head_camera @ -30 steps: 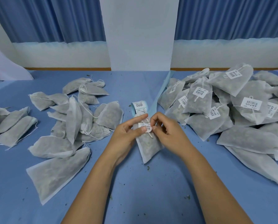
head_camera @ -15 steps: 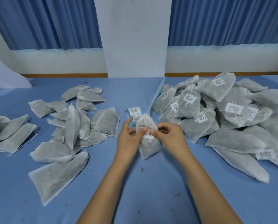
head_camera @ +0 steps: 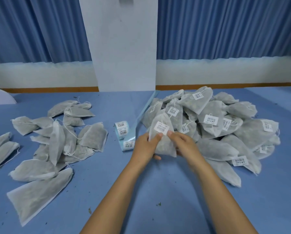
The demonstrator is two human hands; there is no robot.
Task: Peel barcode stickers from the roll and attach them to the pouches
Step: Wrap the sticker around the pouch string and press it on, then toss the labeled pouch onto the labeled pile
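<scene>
Item: one filled mesh pouch [head_camera: 163, 144], held upright just right of the sticker roll [head_camera: 122, 129], above the desk [head_camera: 141, 191].
- Label: a white barcode sticker [head_camera: 161, 127] sits on the pouch's upper front.
- Hands: the left hand [head_camera: 145, 146] and right hand [head_camera: 183, 144] are close together, each gripping a side of the pouch, with thumbs on its front at the sticker's lower edge.
- Sticker roll: stands on the desk. Its pale blue backing strip [head_camera: 145, 108] runs from the roll toward the far edge.
- Labelled pile [head_camera: 225, 125]: pouches bearing stickers, heaped right of the roll.
- Unlabelled pile [head_camera: 65, 132]: plain pouches with drawstrings, spread left of the roll.
- Surface: blue desk covering, with dark crumbs [head_camera: 159, 203] scattered on the near side of the roll.
- Room: a white pillar [head_camera: 124, 48] rises behind the roll. Blue curtains [head_camera: 40, 27] hang on both sides of it, over a white wall band [head_camera: 40, 75] and a wooden strip [head_camera: 48, 89] at desk level.
</scene>
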